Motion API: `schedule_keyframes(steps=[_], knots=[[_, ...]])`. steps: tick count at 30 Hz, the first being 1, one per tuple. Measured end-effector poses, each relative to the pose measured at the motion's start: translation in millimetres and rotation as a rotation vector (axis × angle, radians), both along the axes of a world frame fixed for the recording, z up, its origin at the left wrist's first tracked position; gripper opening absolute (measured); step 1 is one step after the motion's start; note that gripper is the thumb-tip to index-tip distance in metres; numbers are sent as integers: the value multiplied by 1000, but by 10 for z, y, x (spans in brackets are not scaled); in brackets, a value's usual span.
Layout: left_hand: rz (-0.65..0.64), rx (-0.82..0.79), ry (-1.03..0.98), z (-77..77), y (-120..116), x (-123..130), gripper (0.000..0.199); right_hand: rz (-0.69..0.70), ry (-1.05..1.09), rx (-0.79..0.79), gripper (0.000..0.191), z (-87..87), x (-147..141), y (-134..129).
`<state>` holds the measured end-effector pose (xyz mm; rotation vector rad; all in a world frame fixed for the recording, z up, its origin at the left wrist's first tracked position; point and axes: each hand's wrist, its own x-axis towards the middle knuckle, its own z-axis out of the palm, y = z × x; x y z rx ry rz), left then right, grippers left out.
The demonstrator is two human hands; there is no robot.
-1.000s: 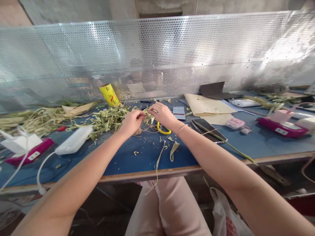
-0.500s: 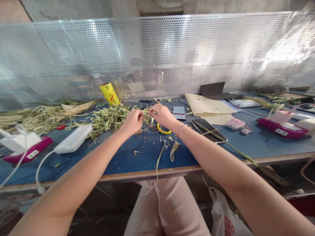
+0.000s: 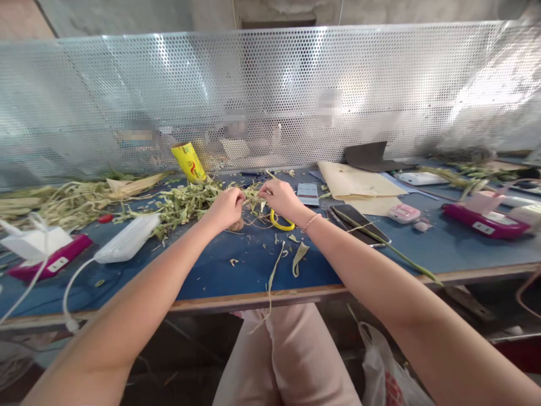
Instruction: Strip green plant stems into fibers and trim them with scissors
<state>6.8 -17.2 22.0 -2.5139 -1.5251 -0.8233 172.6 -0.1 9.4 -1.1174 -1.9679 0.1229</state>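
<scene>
My left hand (image 3: 227, 208) and my right hand (image 3: 280, 197) face each other above the table, fingertips pinched. Between them runs a thin pale-green strip of dried leaf (image 3: 252, 194), its ends hidden by the fingers. A heap of shredded dried leaves (image 3: 186, 203) lies just behind and left of my left hand. Under that hand a small brown ball, perhaps twine (image 3: 236, 225), shows in part. Below my right hand sits a yellow loop-shaped handle (image 3: 282, 225). Loose curled leaf strips (image 3: 299, 259) lie nearer the table's front edge.
A yellow tube (image 3: 188, 161) stands tilted behind the heap. At left are a white charger block (image 3: 127, 239) and a magenta power strip (image 3: 59, 261). A phone (image 3: 359, 225), tan paper (image 3: 355, 183) and a pink case (image 3: 404, 213) lie right. A perforated metal screen (image 3: 270, 84) closes the back.
My left hand has shifted very slightly to the left, and a little more of the brown ball shows beneath it. My right hand stays nearly in place, still pinched.
</scene>
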Motion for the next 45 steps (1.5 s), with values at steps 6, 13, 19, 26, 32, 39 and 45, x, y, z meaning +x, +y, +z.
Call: schedule_keyframes(steps=[6,13,19,26,32,39,45], knots=[[-25,-69,-97,8,9,-24,6,32,118,-129,14,12,-4,-18],[-142,-183,-293,-18,-46,11,15,246,409,-244,19,-34,-73,8],[-143,-40,-212,-4,-97,50,20,274,579,-398,24,-49,-120,-22],[-156,74,-129,-45,-80,-2,17,206,597,-393,23,-15,-135,-90],[-161,242,-107,-58,-72,4,7,214,582,-394,25,-31,-146,-91],[-175,233,-85,-24,-72,-1,11,179,506,-368,24,-33,-102,-43],[-163,207,-124,-2,-52,-28,15,179,155,-207,26,12,-40,-89]])
